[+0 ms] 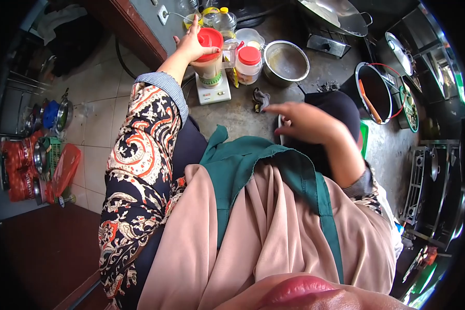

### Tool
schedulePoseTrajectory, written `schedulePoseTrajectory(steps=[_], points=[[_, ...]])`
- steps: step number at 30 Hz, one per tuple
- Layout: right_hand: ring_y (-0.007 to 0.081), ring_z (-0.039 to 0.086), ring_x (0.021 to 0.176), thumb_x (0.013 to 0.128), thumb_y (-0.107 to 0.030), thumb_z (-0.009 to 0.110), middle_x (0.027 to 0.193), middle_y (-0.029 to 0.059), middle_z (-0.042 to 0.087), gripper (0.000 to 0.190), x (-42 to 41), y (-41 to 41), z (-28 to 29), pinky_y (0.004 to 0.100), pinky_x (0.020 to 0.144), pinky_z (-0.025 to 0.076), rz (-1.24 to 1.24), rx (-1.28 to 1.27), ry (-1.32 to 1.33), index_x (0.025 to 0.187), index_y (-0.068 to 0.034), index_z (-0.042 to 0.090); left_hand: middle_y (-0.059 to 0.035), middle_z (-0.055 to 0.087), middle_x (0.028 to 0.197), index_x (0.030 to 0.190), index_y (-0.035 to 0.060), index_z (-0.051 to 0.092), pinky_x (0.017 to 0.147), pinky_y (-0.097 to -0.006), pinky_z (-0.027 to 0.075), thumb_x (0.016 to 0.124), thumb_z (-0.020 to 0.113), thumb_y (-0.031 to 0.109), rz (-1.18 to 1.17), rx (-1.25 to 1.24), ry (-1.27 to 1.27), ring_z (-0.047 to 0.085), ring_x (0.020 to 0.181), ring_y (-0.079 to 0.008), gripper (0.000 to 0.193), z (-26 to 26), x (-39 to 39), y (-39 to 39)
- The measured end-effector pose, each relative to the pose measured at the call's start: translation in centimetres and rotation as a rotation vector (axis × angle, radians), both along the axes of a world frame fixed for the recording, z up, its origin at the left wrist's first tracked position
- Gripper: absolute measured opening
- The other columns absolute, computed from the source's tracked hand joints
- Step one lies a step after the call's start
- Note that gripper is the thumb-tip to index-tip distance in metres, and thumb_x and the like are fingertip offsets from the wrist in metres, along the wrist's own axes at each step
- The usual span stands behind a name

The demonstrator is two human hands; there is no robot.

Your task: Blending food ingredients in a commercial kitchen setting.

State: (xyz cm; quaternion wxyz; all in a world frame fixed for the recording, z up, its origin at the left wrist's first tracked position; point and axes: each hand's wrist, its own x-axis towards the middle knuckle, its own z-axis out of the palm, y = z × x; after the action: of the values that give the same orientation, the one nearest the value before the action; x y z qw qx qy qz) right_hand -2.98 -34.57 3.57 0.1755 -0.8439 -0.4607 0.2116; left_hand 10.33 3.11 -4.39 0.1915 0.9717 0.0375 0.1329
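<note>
My left hand (193, 45) rests on the red lid (211, 38) of a blender jug (208, 70), its thumb and fingers spread over the lid. The jug holds a light brown mixture and stands on a white blender base (213, 92). My right hand (304, 121) hovers over my bent knee with one finger extended to the left, holding nothing that I can see. Near that fingertip a crumpled dark cloth (260, 100) lies on the floor. A red-lidded plastic jar (248, 66) is right of the jug, beside a metal pot (286, 62) of cloudy liquid.
At the right stands a deep bucket (372, 93) with an orange-handled utensil in it. A large wok (337, 19) sits on a gas stove (327, 45) at the top. Plastic bottles (224, 22) stand behind the blender, near a wall socket (163, 14) with a plugged-in cable.
</note>
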Motion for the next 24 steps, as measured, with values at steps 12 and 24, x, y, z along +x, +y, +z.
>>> schedulePoseTrajectory(steps=[12,24], points=[[0.034,0.056,0.108,0.082,-0.032,0.064,0.115,0.0194,0.06,0.054,3.2,3.7,-2.7,0.0403,0.094,0.043,0.095,-0.259,0.098,0.128,-0.008,0.051,-0.012,0.038,0.144,0.146,0.0169,-0.014,0.107,-0.064,0.002,0.048,0.083,0.059,0.041,-0.041,0.076,0.032,0.135,-0.0296,0.144,0.7,-0.4,-0.1],[0.0346,0.059,0.103,0.082,-0.031,0.064,0.111,0.0197,0.063,0.054,4.4,4.1,-3.6,0.0399,0.09,0.045,0.178,-0.197,0.054,0.128,-0.006,0.051,-0.0101,0.033,0.147,0.147,0.0173,-0.009,0.103,-0.0668,0.014,0.05,0.084,0.054,-0.077,-0.082,0.022,0.034,0.134,-0.0301,0.14,-0.5,0.4,1.4]])
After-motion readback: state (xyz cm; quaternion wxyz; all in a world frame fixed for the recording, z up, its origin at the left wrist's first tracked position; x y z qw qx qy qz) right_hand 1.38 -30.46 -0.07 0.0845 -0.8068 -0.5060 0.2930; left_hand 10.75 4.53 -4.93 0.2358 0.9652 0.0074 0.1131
